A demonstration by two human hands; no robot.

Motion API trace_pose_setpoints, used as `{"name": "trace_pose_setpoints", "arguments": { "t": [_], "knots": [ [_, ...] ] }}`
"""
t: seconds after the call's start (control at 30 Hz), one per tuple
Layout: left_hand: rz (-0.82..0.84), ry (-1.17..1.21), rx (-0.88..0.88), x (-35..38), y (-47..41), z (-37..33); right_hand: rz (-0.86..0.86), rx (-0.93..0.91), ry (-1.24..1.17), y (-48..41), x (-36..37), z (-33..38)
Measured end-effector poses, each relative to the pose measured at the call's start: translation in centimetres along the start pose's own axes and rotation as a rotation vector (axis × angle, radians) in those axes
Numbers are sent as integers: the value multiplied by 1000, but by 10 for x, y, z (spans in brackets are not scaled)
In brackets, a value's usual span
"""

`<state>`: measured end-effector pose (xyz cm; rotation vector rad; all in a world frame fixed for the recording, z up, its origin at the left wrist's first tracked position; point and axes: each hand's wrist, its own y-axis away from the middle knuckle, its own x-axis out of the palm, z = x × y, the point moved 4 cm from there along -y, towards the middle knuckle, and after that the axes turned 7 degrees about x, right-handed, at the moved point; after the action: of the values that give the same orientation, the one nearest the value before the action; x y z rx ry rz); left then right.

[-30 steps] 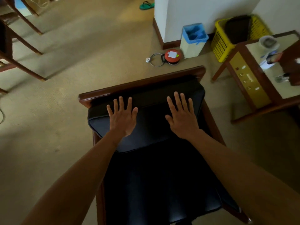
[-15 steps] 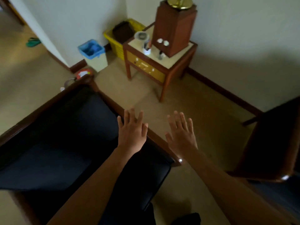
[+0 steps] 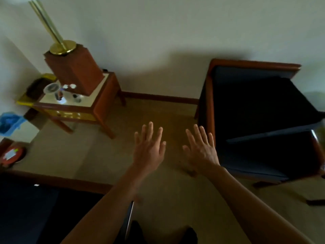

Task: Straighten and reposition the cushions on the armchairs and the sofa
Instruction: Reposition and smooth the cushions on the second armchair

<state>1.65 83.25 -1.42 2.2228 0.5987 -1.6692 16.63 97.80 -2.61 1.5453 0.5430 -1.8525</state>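
A wooden armchair (image 3: 211, 95) stands at the right against the wall. On it a black cushion (image 3: 255, 106) lies askew, tilted across the dark blue seat (image 3: 249, 164). Another dark-cushioned armchair (image 3: 35, 208) fills the lower left corner. My left hand (image 3: 149, 148) and my right hand (image 3: 200, 150) hover over the carpet between the two chairs, fingers spread, holding nothing. My right hand is just left of the right armchair's front arm, not touching it.
A wooden side table (image 3: 98, 110) at the left carries a brown lamp base (image 3: 75, 71), a glass and small items. A yellow basket (image 3: 22, 101), a blue-lined bin (image 3: 8, 120) and a red cable reel (image 3: 12, 155) sit at far left. Beige carpet (image 3: 158, 111) lies between.
My view has swung right from the first armchair to the second one. Both hands have left the first chair's cushion and now hang open over the carpet.
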Motion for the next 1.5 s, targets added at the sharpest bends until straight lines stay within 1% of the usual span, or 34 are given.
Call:
{"name": "trace_pose_setpoints", "arguments": {
  "t": [0.23, 0.37, 0.53, 0.63, 0.77, 0.9, 1.0, 1.1, 1.23, 1.37, 1.5],
  "knots": [
    [35, 43, 171, 31, -96, -142, -52, 165, -45, -16, -46, -147],
    [67, 53, 245, 56, -159, -203, -59, 234, -37, -42, -58, -220],
    [103, 45, 294, 91, -249, -264, -61, 291, 6, -96, -70, -302],
    [112, 90, 283, 113, -307, -294, -30, 329, 20, -141, -79, -350],
    [136, 165, 226, 140, -378, -324, 5, 369, 7, -198, -88, -404],
    [222, 231, 175, 176, -440, -353, 39, 432, -8, -244, -94, -457],
    [306, 280, 192, 208, -481, -380, 30, 504, -26, -269, -93, -505],
    [387, 342, 214, 236, -524, -415, 59, 606, -53, -291, -89, -560],
    [440, 412, 250, 263, -580, -471, 119, 699, -84, -317, -83, -630],
    [467, 537, 163, 282, -633, -525, 220, 761, -226, -336, -71, -682],
    [475, 466, 120, 312, -680, -565, 392, 864, -435, -342, -53, -714]
  ]
}}
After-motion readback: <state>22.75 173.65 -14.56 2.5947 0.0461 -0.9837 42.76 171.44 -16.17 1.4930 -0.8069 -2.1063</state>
